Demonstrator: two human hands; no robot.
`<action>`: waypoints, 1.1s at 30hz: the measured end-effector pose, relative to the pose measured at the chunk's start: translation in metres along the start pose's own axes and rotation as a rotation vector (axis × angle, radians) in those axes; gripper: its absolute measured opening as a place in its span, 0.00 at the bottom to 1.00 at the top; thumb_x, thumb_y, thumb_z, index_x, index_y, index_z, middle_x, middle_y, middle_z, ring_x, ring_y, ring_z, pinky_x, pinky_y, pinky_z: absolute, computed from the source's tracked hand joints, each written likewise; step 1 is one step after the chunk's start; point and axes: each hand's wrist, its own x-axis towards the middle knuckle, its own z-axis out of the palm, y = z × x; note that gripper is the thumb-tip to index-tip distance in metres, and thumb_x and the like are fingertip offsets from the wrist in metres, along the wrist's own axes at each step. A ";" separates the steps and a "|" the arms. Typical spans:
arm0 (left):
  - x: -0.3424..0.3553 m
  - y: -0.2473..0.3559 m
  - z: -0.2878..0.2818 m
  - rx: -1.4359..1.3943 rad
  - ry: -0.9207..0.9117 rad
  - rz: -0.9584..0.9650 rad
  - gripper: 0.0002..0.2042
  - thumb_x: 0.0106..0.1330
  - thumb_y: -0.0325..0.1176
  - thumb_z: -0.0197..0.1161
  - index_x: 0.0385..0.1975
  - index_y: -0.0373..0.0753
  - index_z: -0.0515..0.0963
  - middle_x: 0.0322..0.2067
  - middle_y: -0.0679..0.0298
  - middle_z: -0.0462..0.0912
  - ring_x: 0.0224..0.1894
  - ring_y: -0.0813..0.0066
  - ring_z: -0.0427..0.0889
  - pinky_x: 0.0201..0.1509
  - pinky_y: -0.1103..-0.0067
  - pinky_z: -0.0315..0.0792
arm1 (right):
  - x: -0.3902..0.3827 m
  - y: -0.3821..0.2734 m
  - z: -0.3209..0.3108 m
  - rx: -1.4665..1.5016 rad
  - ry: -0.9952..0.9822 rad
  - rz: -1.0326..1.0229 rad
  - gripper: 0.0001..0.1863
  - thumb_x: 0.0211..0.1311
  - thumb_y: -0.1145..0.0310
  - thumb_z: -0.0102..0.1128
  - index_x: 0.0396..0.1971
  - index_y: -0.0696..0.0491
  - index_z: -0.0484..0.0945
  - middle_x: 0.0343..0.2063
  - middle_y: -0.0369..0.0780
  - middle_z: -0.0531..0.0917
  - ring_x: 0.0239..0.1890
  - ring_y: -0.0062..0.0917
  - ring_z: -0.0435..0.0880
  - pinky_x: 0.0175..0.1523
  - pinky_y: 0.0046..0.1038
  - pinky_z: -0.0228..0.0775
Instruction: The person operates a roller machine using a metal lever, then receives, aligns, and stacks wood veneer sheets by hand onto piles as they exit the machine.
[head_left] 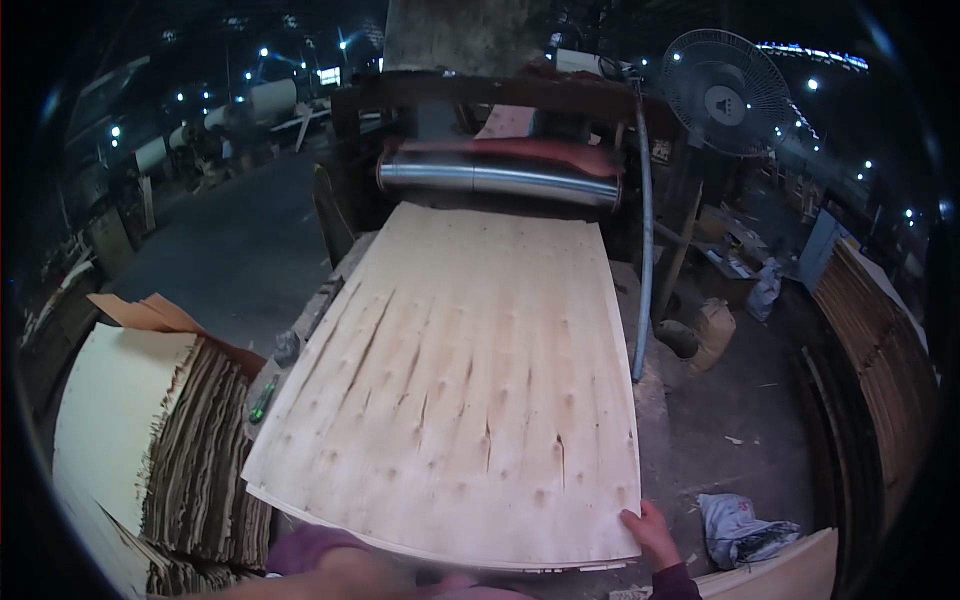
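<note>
A broad sheet of pale wood veneer (490,370) lies in front of me, with dark knots and long splits along its grain. Other sheet edges show beneath its near side. At the near right corner, my right hand (652,535) has its fingers closed on the sheet's edge. Low in the picture, my left hand (365,578) is smeared by motion near the front edge, its fingers indistinct. The far end of the sheet reaches up to a shiny metal roller (500,180) on a machine, with a red roller surface above it.
Stacked veneer (200,460) stands at left, with a green-handled tool (264,398) beside the sheet. A grey pipe (645,240) rises at right, below a fan (725,92). Sacks (745,530) lie on the floor, and more stacked sheets (880,340) stand far right.
</note>
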 end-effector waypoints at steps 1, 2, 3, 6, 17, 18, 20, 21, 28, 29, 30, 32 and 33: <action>0.008 -0.009 0.008 -0.050 -0.014 -0.025 0.24 0.68 0.50 0.56 0.55 0.37 0.76 0.50 0.53 0.80 0.48 0.59 0.80 0.52 0.69 0.75 | 0.002 0.003 -0.002 -0.039 0.016 0.020 0.19 0.60 0.71 0.63 0.49 0.61 0.74 0.37 0.41 0.84 0.36 0.24 0.83 0.40 0.28 0.77; 0.015 -0.020 0.015 -0.098 -0.030 -0.050 0.25 0.68 0.51 0.56 0.55 0.37 0.76 0.50 0.53 0.80 0.49 0.59 0.80 0.52 0.68 0.75 | 0.005 0.006 -0.003 -0.016 0.021 -0.005 0.19 0.60 0.71 0.64 0.49 0.61 0.74 0.37 0.41 0.84 0.36 0.24 0.84 0.41 0.28 0.78; 0.021 -0.030 0.021 -0.143 -0.041 -0.079 0.25 0.68 0.52 0.56 0.54 0.37 0.75 0.50 0.52 0.80 0.49 0.58 0.80 0.52 0.68 0.75 | 0.006 0.008 -0.005 0.002 0.009 0.007 0.19 0.60 0.71 0.64 0.49 0.61 0.74 0.37 0.41 0.84 0.36 0.23 0.84 0.41 0.28 0.78; 0.036 -0.058 0.042 -0.267 -0.030 -0.162 0.27 0.68 0.54 0.55 0.54 0.37 0.75 0.51 0.52 0.80 0.49 0.57 0.80 0.52 0.66 0.75 | 0.003 0.005 -0.009 0.017 -0.041 0.028 0.19 0.60 0.71 0.64 0.50 0.61 0.74 0.37 0.41 0.84 0.36 0.24 0.84 0.41 0.28 0.78; -0.076 -0.123 0.165 -1.636 0.504 -0.324 0.31 0.67 0.60 0.54 0.55 0.36 0.74 0.53 0.49 0.78 0.53 0.52 0.78 0.54 0.60 0.76 | -0.003 -0.133 0.009 0.420 -0.463 -0.107 0.21 0.62 0.74 0.57 0.55 0.63 0.72 0.47 0.44 0.83 0.47 0.28 0.84 0.53 0.32 0.77; -0.077 -0.133 0.168 -1.806 0.523 -0.161 0.30 0.68 0.57 0.55 0.57 0.35 0.73 0.55 0.48 0.77 0.54 0.52 0.78 0.56 0.59 0.75 | -0.007 -0.138 0.008 0.454 -0.424 -0.054 0.21 0.62 0.74 0.57 0.56 0.63 0.71 0.47 0.45 0.82 0.47 0.29 0.83 0.53 0.32 0.77; -0.067 -0.156 0.157 -1.805 0.627 0.236 0.27 0.68 0.50 0.58 0.60 0.37 0.70 0.59 0.50 0.72 0.59 0.51 0.74 0.62 0.58 0.69 | -0.012 -0.135 0.004 0.645 -0.458 -0.104 0.22 0.61 0.76 0.55 0.56 0.64 0.70 0.49 0.46 0.81 0.49 0.31 0.83 0.55 0.33 0.76; -0.061 -0.168 0.146 -1.796 0.669 0.334 0.26 0.70 0.50 0.54 0.61 0.39 0.68 0.61 0.51 0.71 0.62 0.51 0.71 0.63 0.57 0.67 | -0.015 -0.127 0.003 0.656 -0.425 -0.088 0.23 0.61 0.77 0.54 0.57 0.64 0.70 0.49 0.47 0.81 0.50 0.34 0.83 0.56 0.34 0.76; -0.037 -0.240 0.099 -1.565 1.021 -0.116 0.22 0.75 0.40 0.46 0.63 0.35 0.63 0.60 0.51 0.72 0.63 0.52 0.70 0.63 0.55 0.69 | 0.015 -0.025 0.009 0.527 -0.261 0.132 0.23 0.61 0.79 0.53 0.58 0.62 0.70 0.49 0.45 0.81 0.48 0.32 0.83 0.55 0.34 0.76; -0.036 -0.249 0.103 -1.554 1.003 -0.149 0.22 0.75 0.40 0.44 0.62 0.34 0.63 0.61 0.51 0.72 0.63 0.51 0.70 0.64 0.55 0.67 | 0.020 -0.014 0.011 0.486 -0.230 0.158 0.22 0.61 0.78 0.55 0.56 0.62 0.72 0.47 0.43 0.82 0.47 0.31 0.83 0.54 0.33 0.76; -0.036 -0.258 0.106 -1.539 0.983 -0.181 0.22 0.75 0.41 0.42 0.62 0.32 0.63 0.61 0.52 0.71 0.63 0.51 0.70 0.65 0.56 0.66 | 0.023 -0.005 0.012 0.446 -0.226 0.147 0.21 0.61 0.78 0.55 0.56 0.62 0.72 0.46 0.43 0.82 0.46 0.31 0.83 0.53 0.33 0.76; -0.035 -0.273 0.113 -1.643 0.926 -0.171 0.22 0.75 0.40 0.42 0.62 0.32 0.62 0.61 0.51 0.71 0.63 0.51 0.70 0.66 0.56 0.65 | 0.027 0.008 0.015 0.343 -0.173 0.186 0.20 0.60 0.78 0.56 0.54 0.62 0.73 0.45 0.42 0.83 0.45 0.29 0.84 0.52 0.32 0.76; -0.035 -0.279 0.117 -1.697 0.897 -0.168 0.22 0.75 0.39 0.42 0.63 0.32 0.62 0.61 0.50 0.71 0.64 0.51 0.70 0.66 0.55 0.65 | 0.027 0.012 0.015 0.403 -0.174 0.176 0.19 0.60 0.77 0.58 0.52 0.61 0.75 0.43 0.42 0.84 0.43 0.28 0.84 0.50 0.30 0.76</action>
